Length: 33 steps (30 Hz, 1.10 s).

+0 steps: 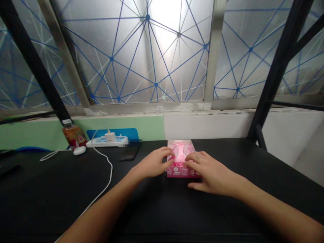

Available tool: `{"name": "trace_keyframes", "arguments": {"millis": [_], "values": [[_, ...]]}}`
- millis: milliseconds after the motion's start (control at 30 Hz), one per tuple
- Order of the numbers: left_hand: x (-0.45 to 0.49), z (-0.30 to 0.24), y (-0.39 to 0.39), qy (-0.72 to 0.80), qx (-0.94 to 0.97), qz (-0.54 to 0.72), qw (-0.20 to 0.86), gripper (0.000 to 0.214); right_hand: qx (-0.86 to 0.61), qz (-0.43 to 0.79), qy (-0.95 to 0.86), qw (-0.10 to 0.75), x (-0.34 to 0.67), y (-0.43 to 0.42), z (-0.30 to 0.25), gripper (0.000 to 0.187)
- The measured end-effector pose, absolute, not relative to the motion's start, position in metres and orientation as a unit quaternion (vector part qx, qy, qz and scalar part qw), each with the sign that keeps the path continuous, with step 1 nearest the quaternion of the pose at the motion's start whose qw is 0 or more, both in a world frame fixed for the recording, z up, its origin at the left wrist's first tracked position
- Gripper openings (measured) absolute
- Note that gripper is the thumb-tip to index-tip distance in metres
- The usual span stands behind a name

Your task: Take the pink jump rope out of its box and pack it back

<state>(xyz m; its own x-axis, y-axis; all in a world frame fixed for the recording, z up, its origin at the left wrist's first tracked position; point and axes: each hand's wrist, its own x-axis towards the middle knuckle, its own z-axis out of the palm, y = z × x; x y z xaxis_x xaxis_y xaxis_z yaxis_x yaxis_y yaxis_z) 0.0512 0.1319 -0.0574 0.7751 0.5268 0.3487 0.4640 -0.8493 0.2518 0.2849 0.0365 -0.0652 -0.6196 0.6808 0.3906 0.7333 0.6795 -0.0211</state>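
So from where I'm standing, there's an open-looking pink box sitting on the black tabletop, kinda toward the wall side, right between the person's two hands. The left hand is loosely curled at its left side, a gap between thumb and fingers, and the right hand is spread wider, fingers over the right side and thumb hanging low past the front edge. Neither one looks clamped on anything, though honestly I can't tell if the fingertips are actually touching the pink bundle inside. What could go sideways? If one hand pushes harder than the other, I'd bet the box skids or twists on that smooth top. If it's thin cardboard, a hard squeeze might buckle the walls. The bundle looks like looped cord or something stringy, so pulling up a single loop could tangle it. Also, the white cable runs down right alongside the left forearm, so a sweep that way might snag it and tug the charger on the power strip. As for which way it points: printed front panel faces the person, and I'd say the box's long axis runs away from them toward the wall, bundle lined up the same way, allowing for the foreshortening.
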Motion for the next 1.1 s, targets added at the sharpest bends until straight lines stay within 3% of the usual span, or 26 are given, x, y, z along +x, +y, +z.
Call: {"name": "trace_keyframes", "arguments": {"millis": [100,333,600,867,933,1000,1100], "values": [[0.052,-0.057,0.132,0.28,0.937,0.199,0.07,0.021,-0.371,-0.026,-0.916,0.15,0.283,0.028,-0.057,0.009],[0.06,-0.06,0.138,0.345,0.914,0.205,0.059,0.027,-0.3,0.094,-0.943,0.109,0.277,0.015,-0.052,0.017],[0.074,-0.063,0.165,0.395,0.892,0.216,0.04,0.03,-0.199,0.371,-0.905,0.064,0.281,0.005,-0.053,0.023],[0.071,-0.075,0.179,0.389,0.893,0.221,0.043,0.035,-0.153,0.422,-0.893,0.039,0.279,0.002,-0.049,0.031],[0.072,-0.074,0.176,0.383,0.896,0.222,0.043,0.038,-0.171,0.437,-0.881,0.061,0.284,0.006,-0.044,0.028],[0.071,-0.068,0.17,0.379,0.894,0.236,0.035,0.039,-0.236,0.415,-0.867,0.14,0.292,0.016,-0.042,0.024],[0.065,-0.055,0.154,0.372,0.893,0.254,0.012,0.035,-0.43,0.233,-0.816,0.308,0.308,0.037,-0.049,0.028]]}}
